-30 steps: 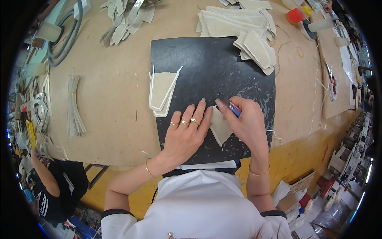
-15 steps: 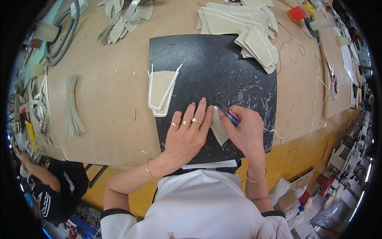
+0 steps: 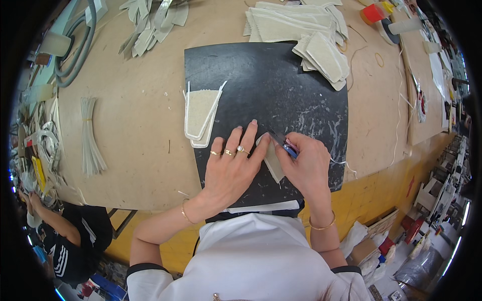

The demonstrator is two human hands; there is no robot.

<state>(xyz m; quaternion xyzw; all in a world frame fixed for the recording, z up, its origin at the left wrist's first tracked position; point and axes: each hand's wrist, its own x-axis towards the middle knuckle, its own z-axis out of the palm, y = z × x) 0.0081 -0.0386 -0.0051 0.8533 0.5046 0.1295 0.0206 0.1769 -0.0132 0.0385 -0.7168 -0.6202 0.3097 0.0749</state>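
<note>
My left hand (image 3: 233, 163) lies on the black mat (image 3: 241, 75) with its fingers stretched apart. Its fingertips near the thumb side rest at the upper end of a small beige fabric piece (image 3: 274, 164) with a pale edge. In my right hand (image 3: 309, 163) is a pair of small snips (image 3: 289, 149) with dark blades and blue and pink on the handles. The blades point up and left, at the piece's upper end beside my left hand. Part of the piece is hidden under both hands. Two beige pieces with white piping (image 3: 202, 115) overlap on the mat's left side.
Stacked beige pieces (image 3: 321, 60) overlap the mat's far right corner. Loose pale pieces (image 3: 155, 25) lie at the far left, and a tied bundle of white strips (image 3: 89, 135) is nearer. A white cord (image 3: 344, 163) trails from my right hand. Another person (image 3: 70, 236) works at lower left.
The snips' blades have shifted slightly left, closer to my left fingertips. The fabric piece has moved a little to the left under my hands. The whole view has shifted slightly.
</note>
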